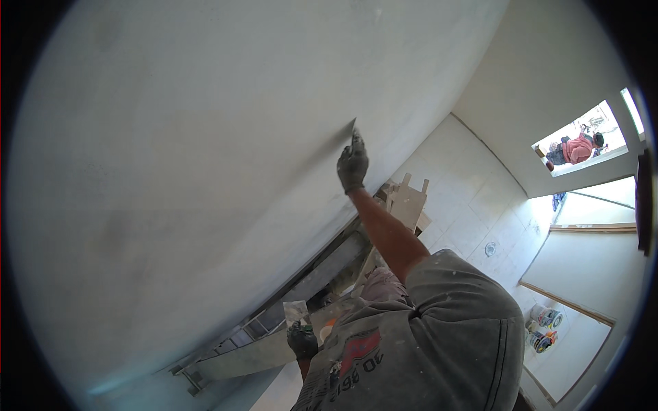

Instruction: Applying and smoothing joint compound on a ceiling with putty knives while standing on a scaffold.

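My right hand (353,166), in a dark, dusty glove, is stretched up to the pale plastered wall (185,123). Its fingers are closed round a putty knife (354,129), whose thin blade meets or nearly meets the wall and throws a long shadow. Lower down, near my body, my gloved left hand (301,340) grips a broad filling knife (295,312) with a smeared rectangular blade; its handle is mostly hidden in the fist. Darker damp-looking patches mark parts of the wall.
Below stands a wooden trestle or stool (409,203) along the wall. A ladder-like frame (248,333) lies lower left. Several paint buckets (546,316) are at right on the tiled floor (459,205), which has a round drain (490,248). Another person in red (580,149) shows through a window opening.
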A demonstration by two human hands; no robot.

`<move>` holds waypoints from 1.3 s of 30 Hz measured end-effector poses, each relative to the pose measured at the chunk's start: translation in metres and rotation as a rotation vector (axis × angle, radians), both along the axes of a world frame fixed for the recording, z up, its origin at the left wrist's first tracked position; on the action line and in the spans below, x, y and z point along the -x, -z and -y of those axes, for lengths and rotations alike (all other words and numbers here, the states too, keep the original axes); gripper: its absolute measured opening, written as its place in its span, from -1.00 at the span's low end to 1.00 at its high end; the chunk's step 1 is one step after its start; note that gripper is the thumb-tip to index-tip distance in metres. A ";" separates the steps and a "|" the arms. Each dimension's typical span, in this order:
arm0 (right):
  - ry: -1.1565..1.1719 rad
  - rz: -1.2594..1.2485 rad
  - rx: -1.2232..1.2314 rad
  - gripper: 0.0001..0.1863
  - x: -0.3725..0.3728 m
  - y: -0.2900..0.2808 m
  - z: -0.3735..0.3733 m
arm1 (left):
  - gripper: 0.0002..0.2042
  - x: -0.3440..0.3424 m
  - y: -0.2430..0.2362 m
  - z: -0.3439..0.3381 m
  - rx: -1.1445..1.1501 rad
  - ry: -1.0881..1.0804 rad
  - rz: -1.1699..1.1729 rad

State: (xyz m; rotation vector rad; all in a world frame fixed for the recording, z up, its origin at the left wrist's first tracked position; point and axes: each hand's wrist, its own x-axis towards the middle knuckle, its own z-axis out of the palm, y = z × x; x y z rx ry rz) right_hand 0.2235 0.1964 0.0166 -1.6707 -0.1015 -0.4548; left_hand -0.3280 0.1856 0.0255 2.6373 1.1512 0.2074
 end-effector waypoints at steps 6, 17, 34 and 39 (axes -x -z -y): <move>-0.304 -0.043 0.268 -0.26 0.149 0.005 -0.045 | -0.75 -0.044 -0.026 0.003 0.061 0.054 -0.031; -0.043 -0.016 0.157 -0.44 -0.007 -0.007 0.029 | -0.71 0.003 -0.007 0.015 0.022 -0.046 -0.043; -1.159 -1.404 -0.374 -0.77 0.268 0.006 0.080 | -0.75 -0.055 0.009 -0.012 0.413 -0.177 0.686; -1.099 -1.375 -0.297 -0.74 0.228 -0.038 0.082 | -0.76 -0.070 -0.054 0.027 0.171 0.039 0.322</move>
